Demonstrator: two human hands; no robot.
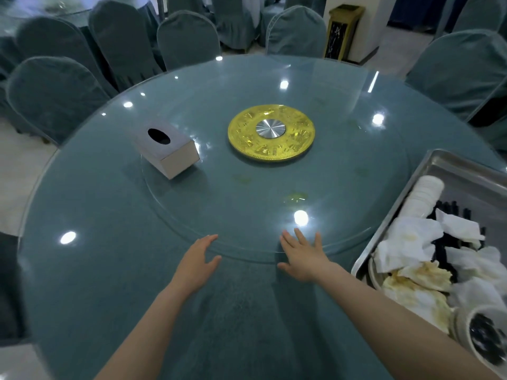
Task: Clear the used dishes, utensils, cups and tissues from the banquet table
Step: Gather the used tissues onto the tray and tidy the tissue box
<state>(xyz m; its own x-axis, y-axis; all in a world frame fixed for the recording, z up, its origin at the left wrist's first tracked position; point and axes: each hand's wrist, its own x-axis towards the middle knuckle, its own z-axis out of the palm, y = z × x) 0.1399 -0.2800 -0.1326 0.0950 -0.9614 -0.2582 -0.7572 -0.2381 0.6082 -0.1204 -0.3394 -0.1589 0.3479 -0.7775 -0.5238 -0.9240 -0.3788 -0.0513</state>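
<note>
— Fingers (210, 238) first: how do they lie?

— Straight and released on both hands, grasping nothing. Left hand (198, 260): palm down, fingertips at the near rim of the glass turntable (192, 215), thumb spread. Right hand (303, 257): palm flat, digits fanned, tips over the same rim. Both bare forearms reach in from the near edge.

— Worktop?

— Worktop (96, 270): round, teal cloth under a glossy glass sheet, ceiling lights reflected as white spots. Turntable: clear round glass, with yellowish smears on its near half. Hub (271, 133): embossed gold disc, brushed silver centre.

— Items standing on it?

— Tissue box (168, 148): rectangular, pale grey, oval opening on top, on the turntable's left part.

— Cleared things?

— Metal tray (395, 212): rectangular, brushed steel, at the right edge of the worktop. Contents: crumpled tissues (411, 242), white, some stained yellow; stack of white cups (424, 197) lying on its side; black chopsticks (450, 212); white bowl (482, 335) with dark contents at the near corner.

— Surroundings?

— Chairs (55, 97): teal fabric covers, ringed round the far side.
</note>
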